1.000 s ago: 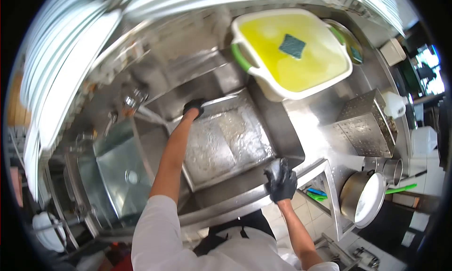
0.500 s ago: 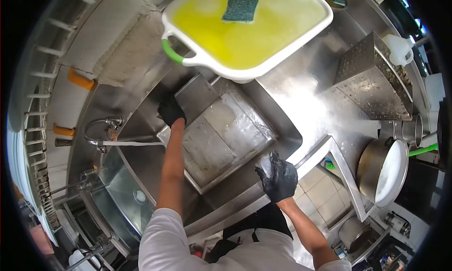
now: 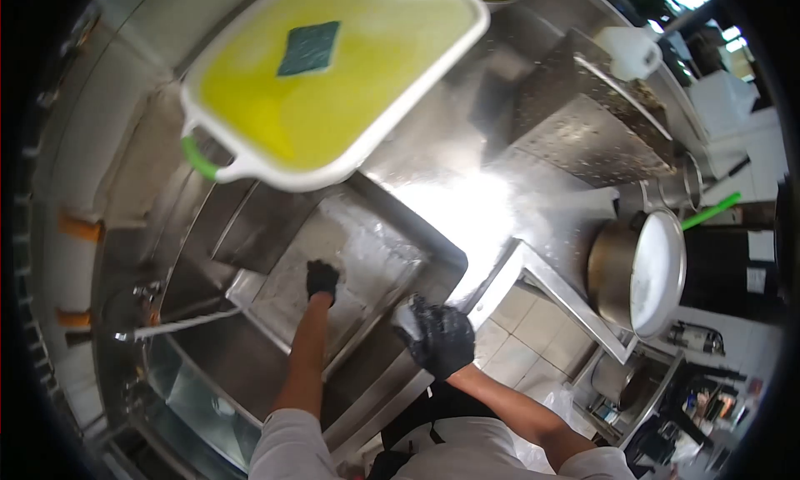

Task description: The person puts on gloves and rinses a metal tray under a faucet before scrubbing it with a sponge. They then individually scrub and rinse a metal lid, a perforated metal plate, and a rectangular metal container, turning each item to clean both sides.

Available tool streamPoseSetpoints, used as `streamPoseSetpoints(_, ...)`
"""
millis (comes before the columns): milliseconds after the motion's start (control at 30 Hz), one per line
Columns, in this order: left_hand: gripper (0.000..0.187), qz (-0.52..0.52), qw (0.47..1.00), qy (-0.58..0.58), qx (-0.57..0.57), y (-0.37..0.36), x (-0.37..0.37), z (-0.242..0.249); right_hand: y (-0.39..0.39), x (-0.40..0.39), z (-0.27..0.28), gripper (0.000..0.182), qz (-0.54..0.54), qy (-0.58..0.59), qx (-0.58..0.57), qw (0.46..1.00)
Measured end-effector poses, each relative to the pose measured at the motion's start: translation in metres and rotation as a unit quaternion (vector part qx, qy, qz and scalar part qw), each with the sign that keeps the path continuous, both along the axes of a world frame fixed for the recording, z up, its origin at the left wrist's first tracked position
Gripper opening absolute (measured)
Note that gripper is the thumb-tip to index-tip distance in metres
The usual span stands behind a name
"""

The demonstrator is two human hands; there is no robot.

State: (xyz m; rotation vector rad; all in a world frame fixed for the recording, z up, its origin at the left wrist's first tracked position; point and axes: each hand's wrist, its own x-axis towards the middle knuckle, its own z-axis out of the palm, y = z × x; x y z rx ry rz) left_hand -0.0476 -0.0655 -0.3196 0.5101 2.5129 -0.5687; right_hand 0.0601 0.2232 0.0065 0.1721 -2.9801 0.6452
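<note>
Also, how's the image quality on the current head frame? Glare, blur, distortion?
Head view: glare whites out the steel counter beside the sink. Head view: strong fisheye bends the scene, with black corners. Head view: orange handles at left are smeared, probably motion blur; the black-gloved left hand is too dark to separate the fingers.

The tub (image 3: 283, 177) was white, its handle (image 3: 198, 159) green, its liquid (image 3: 242, 97) yellow. Below the tub, the left glove (image 3: 322, 282) and right glove (image 3: 442, 338) were black, the scouring pad (image 3: 406, 320) silvery; right of the tub, the box (image 3: 575, 138) was grey, speckled brown.
</note>
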Motion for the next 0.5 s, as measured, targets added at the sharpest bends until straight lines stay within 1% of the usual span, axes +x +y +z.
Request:
streamPoseSetpoints(33,0.027,-0.016,0.999,-0.047,-0.020,-0.002,-0.004,0.004,0.000,0.000,-0.001,0.059,0.005,0.003,0.002,1.000)
streamPoseSetpoints(67,0.026,-0.074,0.997,-0.019,-0.030,-0.002,-0.003,0.023,0.000,0.000,-0.001,0.058,0.013,0.005,0.000,1.000)
streamPoseSetpoints(100,0.030,-0.080,0.995,-0.030,-0.052,-0.003,-0.006,0.025,0.000,-0.002,0.000,0.056,0.008,0.007,-0.017,1.000)
streamPoseSetpoints(167,0.034,-0.010,1.000,0.016,-0.018,-0.017,-0.008,-0.001,0.001,-0.007,0.008,0.054,0.004,0.031,-0.023,0.999)
streamPoseSetpoints(200,0.035,0.029,0.997,0.072,-0.012,-0.019,-0.009,-0.006,0.001,-0.008,0.010,0.054,0.009,0.051,-0.032,0.998)
streamPoseSetpoints(233,0.035,0.050,0.994,0.086,-0.037,-0.028,-0.013,-0.016,0.002,-0.008,0.009,0.053,0.009,0.061,-0.028,0.998)
streamPoseSetpoints(267,0.037,0.074,0.990,0.098,-0.061,-0.028,-0.019,-0.012,0.002,-0.007,0.009,0.053,0.002,0.064,-0.022,0.998)
streamPoseSetpoints(300,0.037,0.066,0.995,0.019,-0.078,-0.035,-0.028,-0.006,0.002,-0.007,0.007,0.053,0.002,0.064,-0.027,0.998)
streamPoseSetpoints(333,0.037,0.061,0.995,0.022,-0.073,-0.031,-0.034,0.012,0.002,-0.006,0.006,0.053,0.001,0.062,-0.034,0.997)
streamPoseSetpoints(367,0.038,0.022,0.991,-0.028,-0.128,-0.023,-0.040,0.029,0.002,-0.005,0.007,0.053,0.003,0.033,-0.036,0.999)
streamPoseSetpoints(400,0.038,-0.019,0.980,-0.076,-0.183,-0.015,-0.049,0.039,0.001,-0.004,0.006,0.053,-0.004,0.037,-0.033,0.999)
streamPoseSetpoints(433,0.036,-0.057,0.987,0.015,-0.147,-0.025,-0.040,0.018,0.001,0.000,0.006,0.056,0.005,0.021,-0.019,1.000)
streamPoseSetpoints(467,0.036,-0.061,0.988,0.018,-0.140,-0.038,-0.034,-0.001,0.003,0.002,0.007,0.060,0.016,0.003,-0.003,1.000)
streamPoseSetpoints(500,0.037,-0.055,0.986,0.006,-0.154,-0.042,-0.033,-0.015,0.006,0.000,0.007,0.062,0.029,-0.036,-0.035,0.998)
